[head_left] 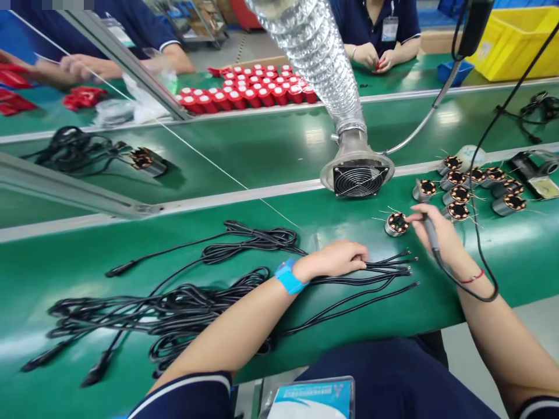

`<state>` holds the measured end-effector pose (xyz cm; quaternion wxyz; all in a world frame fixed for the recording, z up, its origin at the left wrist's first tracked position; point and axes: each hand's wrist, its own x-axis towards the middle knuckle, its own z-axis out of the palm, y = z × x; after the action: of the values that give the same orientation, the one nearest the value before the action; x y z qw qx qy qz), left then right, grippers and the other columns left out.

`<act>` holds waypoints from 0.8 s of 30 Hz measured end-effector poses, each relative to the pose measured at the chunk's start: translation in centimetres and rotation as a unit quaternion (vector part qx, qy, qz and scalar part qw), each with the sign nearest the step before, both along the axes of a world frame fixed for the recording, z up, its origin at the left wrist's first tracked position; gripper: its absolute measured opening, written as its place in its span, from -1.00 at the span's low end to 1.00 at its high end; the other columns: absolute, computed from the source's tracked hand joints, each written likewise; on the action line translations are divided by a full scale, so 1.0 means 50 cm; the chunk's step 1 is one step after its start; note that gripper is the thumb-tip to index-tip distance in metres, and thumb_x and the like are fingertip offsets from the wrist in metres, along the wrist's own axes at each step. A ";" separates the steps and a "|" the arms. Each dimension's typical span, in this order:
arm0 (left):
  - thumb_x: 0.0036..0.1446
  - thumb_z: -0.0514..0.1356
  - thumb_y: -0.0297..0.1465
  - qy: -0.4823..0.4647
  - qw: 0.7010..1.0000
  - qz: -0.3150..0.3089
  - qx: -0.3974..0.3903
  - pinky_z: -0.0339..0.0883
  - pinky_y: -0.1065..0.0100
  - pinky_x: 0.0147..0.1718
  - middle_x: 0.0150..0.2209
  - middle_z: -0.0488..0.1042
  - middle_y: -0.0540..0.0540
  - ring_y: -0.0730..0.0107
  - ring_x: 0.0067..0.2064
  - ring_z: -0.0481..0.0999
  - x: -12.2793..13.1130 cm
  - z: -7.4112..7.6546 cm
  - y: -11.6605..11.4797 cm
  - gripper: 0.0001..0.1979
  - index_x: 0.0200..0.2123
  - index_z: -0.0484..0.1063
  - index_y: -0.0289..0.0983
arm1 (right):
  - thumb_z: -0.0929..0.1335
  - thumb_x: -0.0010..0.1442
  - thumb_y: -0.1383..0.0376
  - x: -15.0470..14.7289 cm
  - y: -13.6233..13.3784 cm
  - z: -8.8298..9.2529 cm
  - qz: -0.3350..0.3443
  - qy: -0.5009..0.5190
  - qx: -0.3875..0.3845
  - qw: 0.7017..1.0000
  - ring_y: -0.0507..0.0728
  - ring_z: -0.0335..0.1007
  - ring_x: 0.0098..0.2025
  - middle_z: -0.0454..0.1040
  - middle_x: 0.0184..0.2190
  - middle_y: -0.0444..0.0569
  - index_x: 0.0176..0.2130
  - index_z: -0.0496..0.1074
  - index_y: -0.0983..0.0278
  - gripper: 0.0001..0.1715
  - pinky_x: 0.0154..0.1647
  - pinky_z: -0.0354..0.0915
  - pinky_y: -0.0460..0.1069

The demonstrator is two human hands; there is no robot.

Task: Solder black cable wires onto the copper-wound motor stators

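Observation:
My left hand (335, 259), with a blue band at the wrist, rests palm down with its fingers curled over several black cables (384, 269). Stripped cable ends point right, beyond the fingertips. In my right hand (443, 235) is the grey handle of a soldering iron (431, 234), its cord looping down by the wrist. I cannot make out the iron's tip clearly. One wound motor stator (396, 225) stands just left of the right hand, close to an outstretched finger, with thin wires sticking out of it. Coiled lengths of cable (183, 308) spread over the bench to the left.
More stators (457, 210) stand behind my right hand, near an iron stand (535, 174). A foil duct (323, 64) with a fan grille (360, 181) hangs ahead. Across the bench are red cylinders (248, 96), a yellow bin (515, 46) and a co-worker's hands (378, 58).

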<state>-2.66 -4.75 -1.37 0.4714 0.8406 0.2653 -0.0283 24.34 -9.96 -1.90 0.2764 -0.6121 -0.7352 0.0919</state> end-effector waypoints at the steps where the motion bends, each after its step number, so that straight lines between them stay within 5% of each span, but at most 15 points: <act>1: 0.13 0.16 -0.40 0.006 0.999 -0.013 0.028 0.09 0.43 -0.36 -0.36 0.48 -0.03 0.46 -0.35 0.34 0.004 -0.003 -0.003 -0.88 -0.30 0.47 -0.29 | 0.23 0.26 0.26 0.001 0.000 0.005 -0.024 0.022 -0.007 0.999 0.14 0.49 -0.20 0.56 -0.21 -0.03 0.08 0.20 0.21 -0.61 -0.12 0.39 0.06; 3: 0.09 0.19 -0.39 -0.009 1.000 0.018 0.018 0.06 0.42 -0.39 -0.40 0.45 0.00 0.47 -0.37 0.31 0.009 -0.010 -0.005 -0.91 -0.34 0.47 -0.28 | 0.31 0.22 0.15 -0.006 0.004 0.011 -0.070 0.034 -0.029 0.997 0.20 0.51 -0.19 0.55 -0.18 0.02 0.11 0.20 0.20 -0.51 -0.15 0.40 0.11; 6: 0.04 0.20 -0.36 -0.058 0.976 0.192 -0.082 0.06 0.44 -0.41 -0.50 0.35 0.04 0.50 -0.43 0.26 0.011 -0.020 0.007 -0.88 -0.47 0.40 -0.31 | 0.38 0.14 0.03 -0.037 0.013 0.005 -0.086 -0.030 -0.056 0.994 0.33 0.47 -0.13 0.52 -0.13 0.13 0.13 0.22 0.25 -0.34 -0.16 0.39 0.21; 8: 0.06 0.14 -0.36 -0.075 0.944 0.297 -0.122 0.03 0.45 -0.45 -0.53 0.28 0.06 0.54 -0.48 0.19 0.012 -0.026 0.017 -0.86 -0.49 0.32 -0.31 | 0.37 0.13 0.05 -0.064 0.015 -0.006 -0.076 -0.058 -0.051 0.994 0.36 0.45 -0.13 0.50 -0.13 0.17 0.11 0.25 0.28 -0.36 -0.15 0.39 0.24; 11: 0.12 0.02 -0.32 -0.083 0.914 0.368 -0.152 -0.08 0.46 -0.53 -0.59 0.09 0.14 0.59 -0.58 0.01 0.016 -0.028 0.023 -0.86 -0.42 0.22 -0.26 | 0.35 0.15 0.15 -0.096 0.008 -0.022 -0.022 -0.025 -0.029 0.999 0.35 0.41 -0.09 0.47 -0.10 0.17 0.11 0.26 0.28 -0.43 -0.08 0.38 0.26; 14: 0.09 0.07 -0.20 -0.098 0.901 0.384 -0.177 -0.11 0.47 -0.54 -0.61 0.03 0.16 0.60 -0.59 -0.04 0.020 -0.024 0.016 -0.77 -0.42 0.21 -0.26 | 0.32 0.17 0.23 -0.116 -0.007 -0.036 0.037 0.032 -0.023 0.999 0.32 0.39 -0.07 0.45 -0.10 0.15 0.11 0.25 0.28 -0.48 -0.03 0.37 0.26; 21: -0.07 0.21 -0.15 -0.110 0.930 0.320 -0.145 0.10 0.43 -0.39 -0.49 0.41 -0.01 0.46 -0.40 0.26 0.013 -0.009 0.007 -0.68 -0.50 0.46 -0.32 | 0.34 0.16 0.31 -0.140 -0.026 -0.056 0.054 0.038 -0.002 0.998 0.25 0.39 -0.09 0.44 -0.11 0.15 0.18 0.16 0.31 -0.38 -0.08 0.41 0.17; 24: -0.05 0.22 -0.10 -0.084 0.911 0.353 -0.198 -0.12 0.45 -0.52 -0.64 0.25 0.07 0.55 -0.55 0.06 0.013 -0.007 0.017 -0.62 -0.39 0.53 -0.34 | 0.36 0.13 0.31 -0.148 -0.021 -0.062 0.051 0.025 0.000 0.998 0.23 0.38 -0.12 0.44 -0.12 0.13 0.17 0.15 0.30 -0.36 -0.10 0.41 0.15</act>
<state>-2.01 -3.91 -1.73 0.6277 0.5809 0.4931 0.1592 16.94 -11.01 -5.00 0.2894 -0.5710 -0.7587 0.1209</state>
